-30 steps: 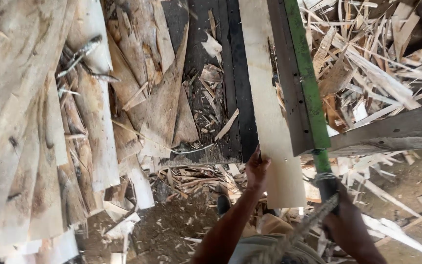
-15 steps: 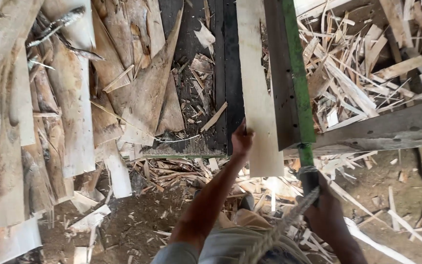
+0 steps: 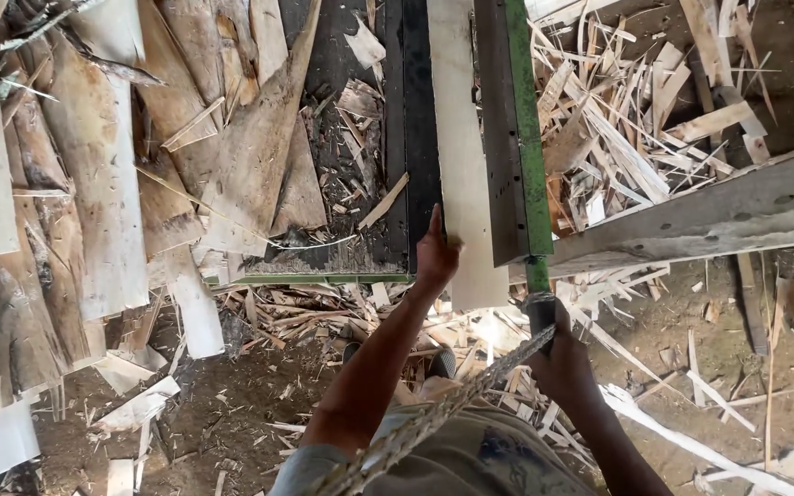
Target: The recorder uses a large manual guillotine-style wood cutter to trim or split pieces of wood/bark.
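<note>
Close to you, a twisted rope (image 3: 434,418) runs across your chest, up toward your right hand (image 3: 558,354). That hand is closed in a tight grip on the dark end of a green lever (image 3: 526,138), near the bottom of the view. The lever goes straight up and away from you, along a dark metal bar (image 3: 500,129). Your left hand (image 3: 436,253) is a bit farther out. Its fingers (image 3: 435,220) point up and press on the left edge of a thin pale wood sheet (image 3: 459,156). The hand looks open and flat, but you cannot tell if the thumb pinches the sheet. The sheet lies long and straight on the dark surface (image 3: 406,138), just left of the metal bar, and its near end hangs a little over the surface edge, above the floor. Under your arms, the dirt floor (image 3: 232,404) has lots of small wood bits on it. To the left lie big rough sheets of wood (image 3: 94,202), piled on each other. To the right, past the lever, is a heap of thin pale strips (image 3: 627,119), and a grey wood beam (image 3: 719,216) slants across in front of it.
</note>
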